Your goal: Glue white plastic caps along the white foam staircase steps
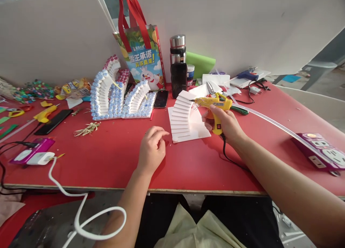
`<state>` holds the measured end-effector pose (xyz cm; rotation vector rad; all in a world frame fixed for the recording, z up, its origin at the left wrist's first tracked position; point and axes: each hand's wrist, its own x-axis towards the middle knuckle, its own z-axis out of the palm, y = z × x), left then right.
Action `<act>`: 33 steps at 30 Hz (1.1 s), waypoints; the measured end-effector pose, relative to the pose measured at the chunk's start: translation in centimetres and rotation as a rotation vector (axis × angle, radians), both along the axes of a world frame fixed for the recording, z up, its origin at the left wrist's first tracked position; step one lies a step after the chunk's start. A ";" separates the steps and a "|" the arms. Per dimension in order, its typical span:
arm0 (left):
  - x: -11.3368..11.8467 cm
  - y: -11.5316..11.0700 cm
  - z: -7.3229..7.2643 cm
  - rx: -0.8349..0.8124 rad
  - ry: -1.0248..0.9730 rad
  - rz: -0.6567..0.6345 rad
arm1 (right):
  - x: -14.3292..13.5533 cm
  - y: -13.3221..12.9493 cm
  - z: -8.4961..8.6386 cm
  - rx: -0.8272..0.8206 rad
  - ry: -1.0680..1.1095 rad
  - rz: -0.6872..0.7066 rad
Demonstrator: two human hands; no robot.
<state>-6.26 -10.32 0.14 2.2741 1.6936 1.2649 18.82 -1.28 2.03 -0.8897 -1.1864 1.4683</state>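
Observation:
My right hand (225, 124) grips a yellow hot glue gun (212, 103) by its handle. The gun's nozzle points left, at the upper part of a white stair-like foam board model (181, 115). Its fanned steps curve up from a flat white base (201, 127). My left hand (153, 147) rests on the table just left of the base, holding nothing, its fingers loosely bent and the thumb apart from the index finger. A long translucent strip (269, 118) runs from behind the gun to the right; whether it enters the gun cannot be made out.
Similar models with blue-and-white edging (115, 100) stand left of centre. Behind are a printed bag (145, 61), a dark bottle (178, 75) and a phone (161, 99). Another yellow glue gun (45, 114) lies left. Purple power strips (320, 151) sit at both sides, with cords about.

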 end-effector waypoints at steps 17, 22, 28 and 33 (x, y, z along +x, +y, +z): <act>11.0 6.0 3.7 -0.087 0.191 -0.406 | 6.6 3.7 0.8 0.177 -0.065 -0.397; 13.7 8.3 1.9 -0.131 0.291 -0.315 | 7.3 3.9 0.5 0.143 -0.034 -0.364; 14.3 8.5 1.2 -0.155 0.389 -0.358 | 7.1 3.8 1.1 0.155 -0.032 -0.304; 14.8 8.9 0.8 -0.153 0.372 -0.367 | 7.0 3.9 0.8 0.129 -0.054 -0.326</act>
